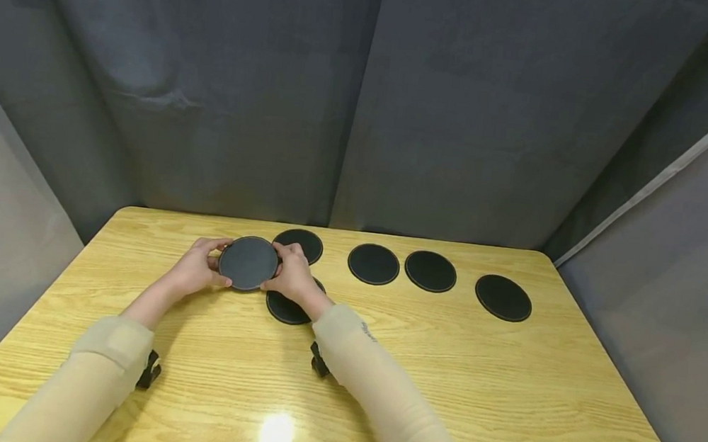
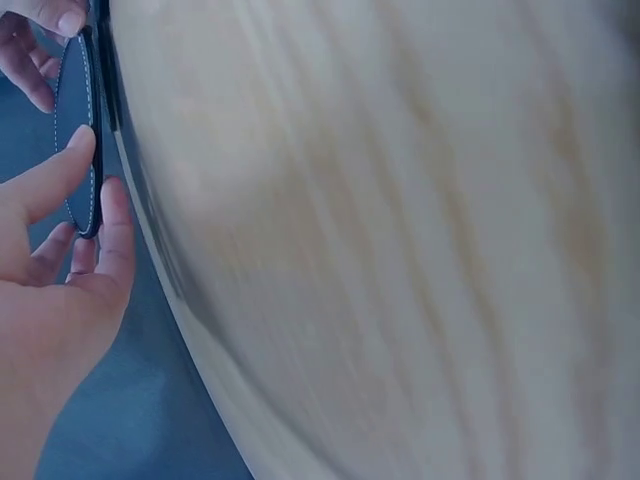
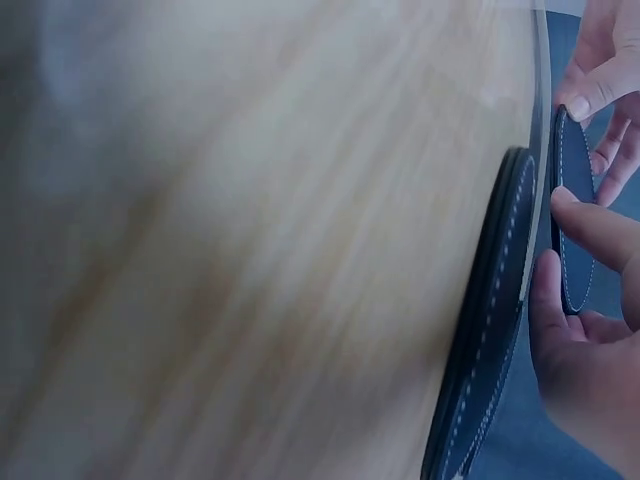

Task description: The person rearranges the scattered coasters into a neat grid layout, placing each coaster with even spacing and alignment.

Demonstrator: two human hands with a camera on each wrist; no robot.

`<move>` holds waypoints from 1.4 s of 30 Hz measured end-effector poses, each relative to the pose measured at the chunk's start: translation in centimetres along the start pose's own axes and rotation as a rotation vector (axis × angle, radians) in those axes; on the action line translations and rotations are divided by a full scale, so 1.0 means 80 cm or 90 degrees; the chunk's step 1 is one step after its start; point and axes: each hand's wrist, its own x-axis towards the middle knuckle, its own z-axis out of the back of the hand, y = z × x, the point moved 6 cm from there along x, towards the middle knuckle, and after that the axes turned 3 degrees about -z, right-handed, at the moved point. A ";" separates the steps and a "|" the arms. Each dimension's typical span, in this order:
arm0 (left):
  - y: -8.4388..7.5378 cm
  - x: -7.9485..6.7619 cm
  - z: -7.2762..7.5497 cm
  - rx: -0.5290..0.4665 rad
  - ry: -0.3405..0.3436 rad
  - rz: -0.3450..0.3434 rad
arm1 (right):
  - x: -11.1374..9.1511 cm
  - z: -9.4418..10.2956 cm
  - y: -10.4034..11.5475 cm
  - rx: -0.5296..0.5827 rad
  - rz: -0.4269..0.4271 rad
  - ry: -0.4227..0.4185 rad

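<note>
Both hands hold one round black coaster (image 1: 249, 263) with pale stitching round its edge, raised over the left part of the table. My left hand (image 1: 196, 268) pinches its left edge, thumb on the near face and fingers behind. On the opposite edge, my right hand (image 1: 294, 276) grips the same way. The left wrist view has the held coaster (image 2: 75, 110) nearly edge-on between thumb and fingers. Partly hidden by my right hand is a coaster (image 1: 301, 239) at the back; another coaster (image 1: 286, 310) lies below that hand's wrist.
To the right on the wooden table (image 1: 440, 386) lie a coaster (image 1: 373, 264), a second coaster (image 1: 430, 271) close beside it, and a third coaster (image 1: 503, 298) farther right. Grey curtains (image 1: 244, 96) hang behind the table's back edge, with pale panels at both sides.
</note>
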 end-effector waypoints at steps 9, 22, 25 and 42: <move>-0.021 -0.001 -0.005 -0.014 0.000 0.008 | -0.009 0.024 -0.005 0.000 0.003 0.003; -0.071 -0.013 -0.014 -0.067 0.010 0.006 | -0.035 0.072 -0.008 0.047 0.020 0.044; -0.082 -0.015 -0.021 -0.086 0.021 -0.002 | -0.042 0.082 -0.012 0.052 0.020 0.044; -0.153 -0.029 -0.055 -0.151 0.021 0.000 | -0.101 0.155 -0.017 0.117 -0.007 0.030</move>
